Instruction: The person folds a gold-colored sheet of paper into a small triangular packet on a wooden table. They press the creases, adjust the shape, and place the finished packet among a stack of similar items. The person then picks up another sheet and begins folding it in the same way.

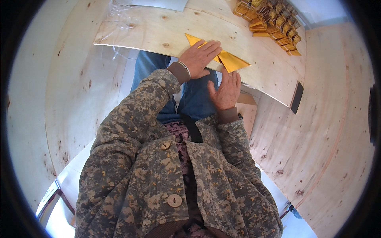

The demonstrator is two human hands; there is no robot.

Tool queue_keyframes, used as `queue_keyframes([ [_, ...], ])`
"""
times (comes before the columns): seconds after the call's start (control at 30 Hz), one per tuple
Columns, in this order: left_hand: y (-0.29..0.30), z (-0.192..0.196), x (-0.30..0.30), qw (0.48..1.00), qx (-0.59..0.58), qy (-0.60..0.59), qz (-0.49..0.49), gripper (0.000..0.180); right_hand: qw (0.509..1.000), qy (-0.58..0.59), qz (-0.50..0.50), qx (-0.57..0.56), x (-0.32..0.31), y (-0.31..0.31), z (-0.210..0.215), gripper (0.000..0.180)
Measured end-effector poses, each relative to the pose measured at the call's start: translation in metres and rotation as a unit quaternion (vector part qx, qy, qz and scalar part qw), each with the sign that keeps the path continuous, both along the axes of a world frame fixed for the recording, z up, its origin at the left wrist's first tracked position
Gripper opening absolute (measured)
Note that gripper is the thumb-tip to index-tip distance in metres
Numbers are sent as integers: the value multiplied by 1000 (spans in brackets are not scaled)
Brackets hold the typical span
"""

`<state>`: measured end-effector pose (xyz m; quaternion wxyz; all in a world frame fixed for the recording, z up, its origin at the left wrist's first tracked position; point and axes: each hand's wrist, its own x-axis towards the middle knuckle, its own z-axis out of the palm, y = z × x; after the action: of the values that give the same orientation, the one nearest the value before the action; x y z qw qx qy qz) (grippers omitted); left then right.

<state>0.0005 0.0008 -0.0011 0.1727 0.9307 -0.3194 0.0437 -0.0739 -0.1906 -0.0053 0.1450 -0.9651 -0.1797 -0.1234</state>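
A folded piece of shiny golden-yellow paper [235, 62] lies near the front edge of the plywood table [166, 23], with pointed corners to both sides. Across its middle rests my left hand [198, 58], fingers stretched out flat and hiding part of the folds. My right hand [226, 90] is at the table's near edge, its fingers extended and its fingertips by the lower edge of the paper. Neither hand grips anything.
Rows of folded golden paper pieces [274, 23] are stacked at the far right of the table. Crumpled clear plastic [117, 23] hangs over the left end. A pale sheet [170, 4] lies at the back, and a black strip [296, 98] marks the right corner.
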Motion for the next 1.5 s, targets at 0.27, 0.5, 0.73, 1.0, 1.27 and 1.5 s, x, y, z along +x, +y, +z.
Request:
queue_keyframes([
  [0.27,0,0,-1,1000,-7,-3,-2,91,999,-18,-27,7,-7,-31,-2,66],
  [0.5,-5,4,-4,1000,5,0,21,93,990,-75,-118,25,-22,-37,8,65],
  [0.73,-15,3,-18,977,15,-23,210,96,984,-60,-82,145,-11,-4,18,58],
  [1.0,-4,10,-23,949,34,-3,314,93,967,-21,42,249,39,47,23,44],
  [1.27,-10,31,-28,951,-17,73,298,101,986,-74,59,137,77,48,15,34],
  [1.5,15,29,-32,972,-82,118,185,82,982,-31,139,120,96,27,8,26],
])
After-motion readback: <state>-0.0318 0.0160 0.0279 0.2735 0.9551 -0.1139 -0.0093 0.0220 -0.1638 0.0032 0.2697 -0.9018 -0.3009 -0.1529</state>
